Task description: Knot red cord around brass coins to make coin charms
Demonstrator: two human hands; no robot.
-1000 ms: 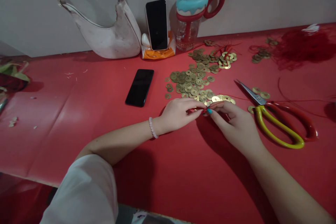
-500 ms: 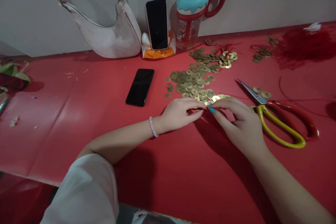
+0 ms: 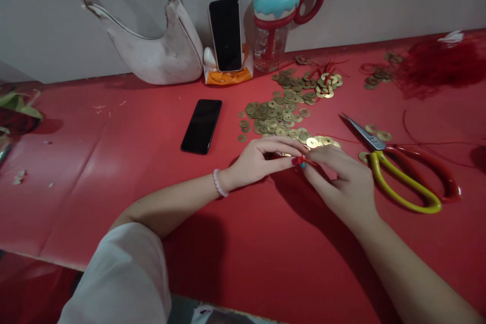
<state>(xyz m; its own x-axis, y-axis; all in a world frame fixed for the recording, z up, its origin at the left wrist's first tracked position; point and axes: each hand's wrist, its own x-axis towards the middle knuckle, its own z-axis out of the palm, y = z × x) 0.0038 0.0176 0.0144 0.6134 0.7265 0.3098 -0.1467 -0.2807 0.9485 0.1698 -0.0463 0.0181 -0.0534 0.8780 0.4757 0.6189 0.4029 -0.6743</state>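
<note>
My left hand (image 3: 261,159) and my right hand (image 3: 339,174) meet fingertip to fingertip just in front of a spread of brass coins with square holes (image 3: 277,116). Pinched between them is a red cord (image 3: 312,163); a short length of it shows by the right fingers. My left thumb and forefinger are closed at the cord, and my right thumb and forefinger close on it from the other side. Whether a coin hangs on the cord is hidden by the fingers. Right of my right hand lie scissors (image 3: 408,182) with one yellow and one red handle.
A black phone (image 3: 202,126) lies left of the coins. Behind stand a white handbag (image 3: 155,55), a propped phone (image 3: 226,35) on an orange packet (image 3: 228,77), and a lidded cup (image 3: 271,40). A tangle of red thread (image 3: 444,68) sits at the back right of the red tabletop (image 3: 243,248).
My fingertips have shifted and drawn closer around the cord, so a red piece now shows between them. My right hand has moved slightly left. The coins and scissors lie as before.
</note>
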